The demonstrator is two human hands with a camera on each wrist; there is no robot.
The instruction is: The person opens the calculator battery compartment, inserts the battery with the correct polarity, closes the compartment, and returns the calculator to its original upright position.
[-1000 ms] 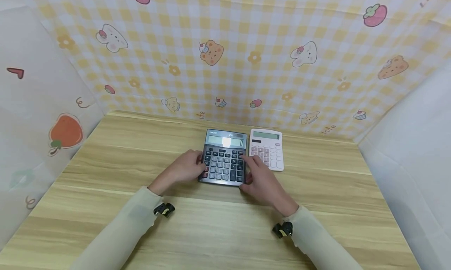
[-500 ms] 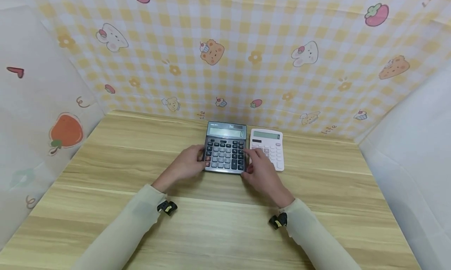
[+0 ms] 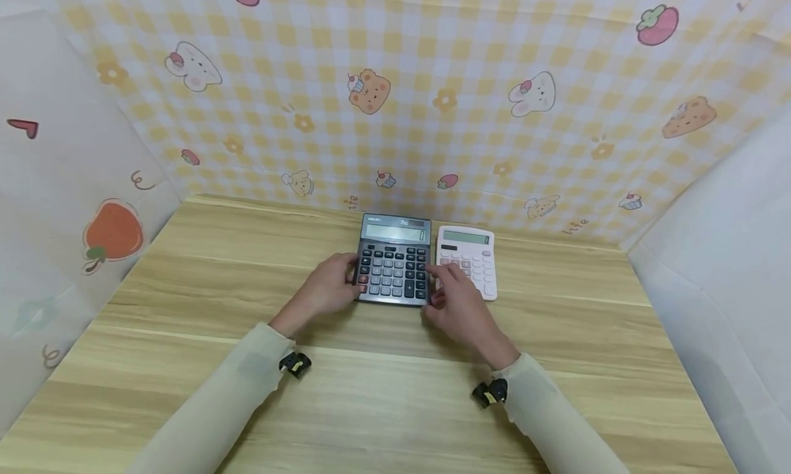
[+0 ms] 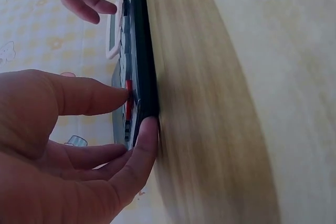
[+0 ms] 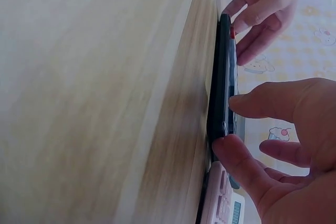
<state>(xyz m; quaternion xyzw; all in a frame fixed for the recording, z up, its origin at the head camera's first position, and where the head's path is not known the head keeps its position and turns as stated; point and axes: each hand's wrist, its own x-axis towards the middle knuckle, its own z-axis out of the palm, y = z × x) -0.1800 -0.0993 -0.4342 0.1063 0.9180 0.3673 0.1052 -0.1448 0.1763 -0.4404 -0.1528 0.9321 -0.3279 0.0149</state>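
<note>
A dark grey calculator lies near the back of the table, its screen reading 0. My left hand grips its left edge; in the left wrist view the thumb rests on its face by a red key, with a fingertip at the edge. On the other side my right hand holds the near right corner, thumb over the face and a finger against the side. Right beside it is a white and pink calculator, partly covered by my right hand.
A wood-grain table spreads in front. A yellow checked cloth with cartoon prints hangs along the back edge, close behind both calculators. White cloths hang at the left and right.
The dark calculator has slid away from me toward the back cloth, both hands moving with it, and its top is now beyond the white one's. Over the last half second it barely moves.
</note>
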